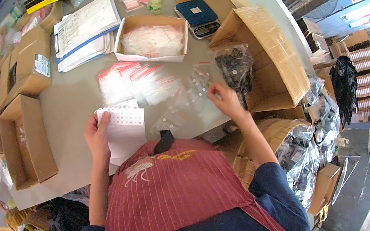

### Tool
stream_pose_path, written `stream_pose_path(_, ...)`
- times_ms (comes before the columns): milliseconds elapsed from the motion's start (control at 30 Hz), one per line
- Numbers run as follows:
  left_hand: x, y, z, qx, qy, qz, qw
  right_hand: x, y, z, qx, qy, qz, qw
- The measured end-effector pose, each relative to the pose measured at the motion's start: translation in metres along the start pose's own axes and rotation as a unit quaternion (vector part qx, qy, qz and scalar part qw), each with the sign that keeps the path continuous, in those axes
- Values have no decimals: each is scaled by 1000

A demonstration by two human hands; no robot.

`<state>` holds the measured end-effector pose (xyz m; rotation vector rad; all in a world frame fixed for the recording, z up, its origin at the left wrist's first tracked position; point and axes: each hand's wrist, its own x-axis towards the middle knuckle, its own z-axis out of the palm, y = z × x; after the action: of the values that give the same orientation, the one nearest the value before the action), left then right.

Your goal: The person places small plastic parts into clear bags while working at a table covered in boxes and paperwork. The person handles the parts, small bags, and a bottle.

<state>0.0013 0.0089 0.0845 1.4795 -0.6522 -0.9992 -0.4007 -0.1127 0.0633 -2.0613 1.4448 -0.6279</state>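
Observation:
My left hand [100,134] grips a white sheet of small printed labels [122,118] by its left edge, thumb on top. The sheet hangs over the table's near edge, close to my red striped apron [174,195]. Out to the right, my right hand [225,101] is closed in a pinch; whatever its fingertips hold is too small to make out. Just left of it lie small clear bags [199,81] with tiny pieces in them. Another clear bag [169,122] rests between my hands. Beyond the sheet spreads a pile of flat zip bags [140,81] with red edges.
A white box of clear bags [153,58] stands behind the pile, beside a small scale [198,18]. On the right, an open carton [270,52] borders a bag of black parts [234,65]. Papers [82,27] and an open cardboard box [28,141] are on the left.

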Motion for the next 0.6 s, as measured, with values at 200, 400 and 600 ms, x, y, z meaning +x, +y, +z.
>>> stream_pose_path(200, -12, 5, 3, -41, 32, -11, 999, -51, -33, 30, -18, 22, -30, 999)
stream_pose_path(400, -8, 10, 3, -31, -4, -10, 999, -15, -11, 13, 144, -84, 153, 974)
stream_pose_path(600, -4, 12, 10, -7, -34, 25, 999, 30, 8, 4, 283, -141, 205, 926)
